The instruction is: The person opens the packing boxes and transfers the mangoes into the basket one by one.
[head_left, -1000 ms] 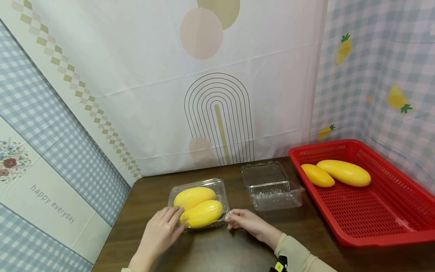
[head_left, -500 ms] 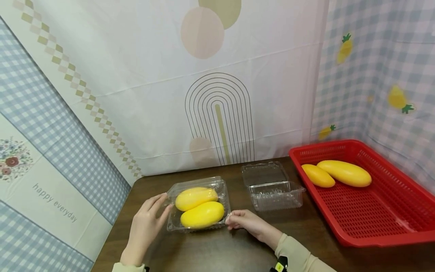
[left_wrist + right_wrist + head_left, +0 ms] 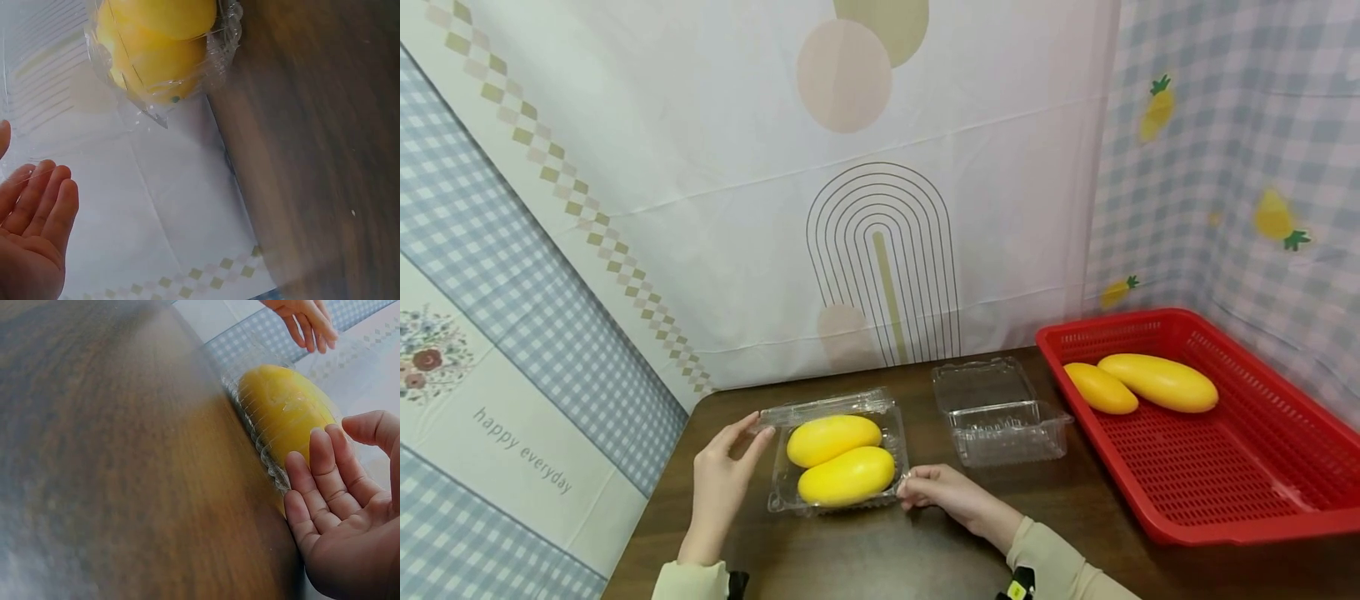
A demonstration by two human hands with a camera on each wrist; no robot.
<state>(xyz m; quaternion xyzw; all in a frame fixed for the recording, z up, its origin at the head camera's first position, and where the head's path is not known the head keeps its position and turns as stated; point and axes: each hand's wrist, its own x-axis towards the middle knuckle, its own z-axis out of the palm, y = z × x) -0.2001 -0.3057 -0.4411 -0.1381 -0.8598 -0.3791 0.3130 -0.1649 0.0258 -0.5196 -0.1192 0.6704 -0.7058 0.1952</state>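
A clear plastic box (image 3: 782,498) holds two yellow mangoes (image 3: 833,439) side by side on the brown table (image 3: 865,554). Its hinged lid (image 3: 823,407) stands raised along the far side. My left hand (image 3: 752,429) is at the box's left, its straight fingers touching the lid's left corner. In the left wrist view the left hand (image 3: 37,212) lies flat below the box (image 3: 219,56). My right hand (image 3: 906,483) pinches the box's front right corner. The right wrist view shows the fingertips (image 3: 319,440) on the ridged rim beside a mango (image 3: 281,412).
An empty clear box (image 3: 1000,433) with its lid open stands to the right of the filled one. A red basket (image 3: 1225,475) at the right holds two more mangoes (image 3: 1157,382). Patterned cloth walls close in the back, left and right.
My left hand came off the top of the box and moved to its left side. The lid, pressed down before, has risen to the back. The right hand stayed at its corner.
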